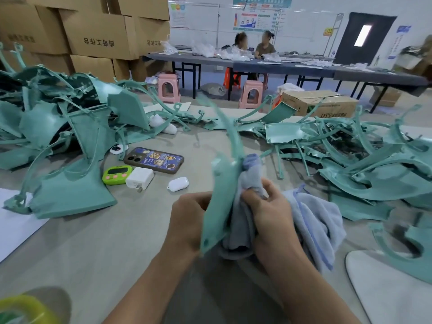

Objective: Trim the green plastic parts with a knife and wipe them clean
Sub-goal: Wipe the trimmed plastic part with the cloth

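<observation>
Head view: the green plastic part stands nearly upright over the table, its long axis running from my left hand, curled round its lower edge, up and away into a thin curved strip. My right hand, just beside it, grips the blue-grey cloth bunched against the part's right face; I judge the wipe should run up that axis.

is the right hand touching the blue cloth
Touching. The head view shows the right hand gripping the blue cloth, bunching its folds against the held green part.
</observation>
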Motion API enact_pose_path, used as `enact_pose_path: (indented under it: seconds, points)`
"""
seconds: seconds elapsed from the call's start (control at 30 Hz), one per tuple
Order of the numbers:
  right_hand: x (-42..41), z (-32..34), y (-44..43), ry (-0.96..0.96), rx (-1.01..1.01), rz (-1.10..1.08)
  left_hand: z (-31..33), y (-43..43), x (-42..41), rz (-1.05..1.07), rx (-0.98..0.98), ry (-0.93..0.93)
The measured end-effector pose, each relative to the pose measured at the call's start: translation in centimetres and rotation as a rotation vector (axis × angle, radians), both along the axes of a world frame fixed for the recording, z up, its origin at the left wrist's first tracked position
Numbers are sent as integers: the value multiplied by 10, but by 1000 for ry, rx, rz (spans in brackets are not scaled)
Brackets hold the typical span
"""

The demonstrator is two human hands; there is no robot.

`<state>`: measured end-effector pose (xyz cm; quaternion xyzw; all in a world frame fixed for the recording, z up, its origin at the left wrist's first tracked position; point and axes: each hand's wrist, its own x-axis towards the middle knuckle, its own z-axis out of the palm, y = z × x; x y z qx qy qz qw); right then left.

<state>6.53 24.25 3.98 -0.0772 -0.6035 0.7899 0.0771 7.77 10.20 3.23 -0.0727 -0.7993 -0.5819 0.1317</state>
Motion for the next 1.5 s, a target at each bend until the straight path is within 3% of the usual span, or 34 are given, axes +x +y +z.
enact_pose_path:
  seconds: [0.1,0.17,0.23,0.33,0.47,0.53,0.6,0.77,0.9,0.97,1.1,1.23,1.33,1.5]
  points:
    - [-10,-3,13,-75,-71,-162,2,0,4,-231,-131,74]
    - [-11,-9,14,-103,42,-233,-2,8,5,-398,12,54]
    - [-4,-12,7,-46,243,-210,-9,19,5,-321,199,23]
    - [9,-12,-5,108,597,-149,-10,26,6,-30,365,48]
    - [21,-4,-7,345,1105,-61,-5,8,0,153,333,122]
    - [23,-2,-8,453,1092,31,-6,1,-3,198,234,124]
    - [24,1,-9,503,953,82,-7,-3,-5,174,191,117]
    - [23,4,-11,570,810,-47,-10,0,1,80,-84,77]
    - [28,-4,-11,612,917,184,-11,-7,-1,72,-217,125]
    - [26,-2,-8,608,951,198,-9,-5,-4,53,-104,93]
    - [16,3,4,479,1068,-29,0,1,-8,110,411,-45]
    - [15,8,17,416,1161,-67,3,-15,-16,278,650,-71]
    - [10,11,21,414,1133,-104,11,-23,-16,313,767,-117]
    - [-7,11,30,355,1135,-155,16,-33,-12,240,800,-274]
